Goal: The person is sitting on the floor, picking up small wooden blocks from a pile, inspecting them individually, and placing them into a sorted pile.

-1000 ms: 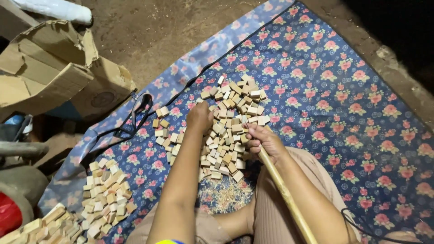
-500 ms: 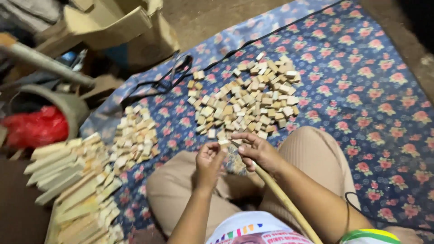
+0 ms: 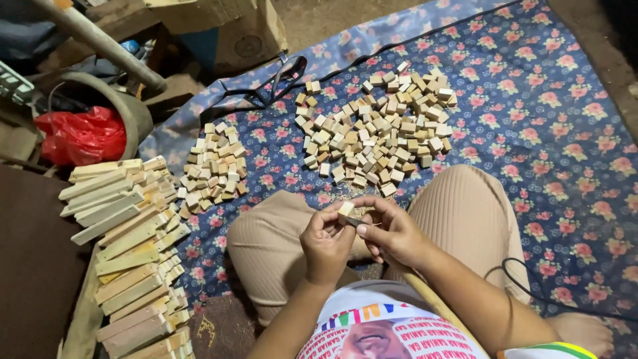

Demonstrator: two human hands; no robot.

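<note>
A small wooden block (image 3: pixel 345 209) is pinched between the fingertips of the left hand (image 3: pixel 327 242) and the right hand (image 3: pixel 392 234), both closed lightly around it and held above the lap, apparently so it can be looked over closely. A large heap of similar blocks (image 3: pixel 375 129) is spread within reach on the blue floral cloth (image 3: pixel 551 126), while a smaller pile (image 3: pixel 212 166) is kept apart to the left. Longer wooden strips (image 3: pixel 129 246) are stacked beside it, near a red plastic bag (image 3: pixel 83 136).

Raw matt wood blocks (image 3: pixel 375 129); printed cloth mat (image 3: pixel 558 133); probably glossy plastic bag (image 3: pixel 83 133).
</note>
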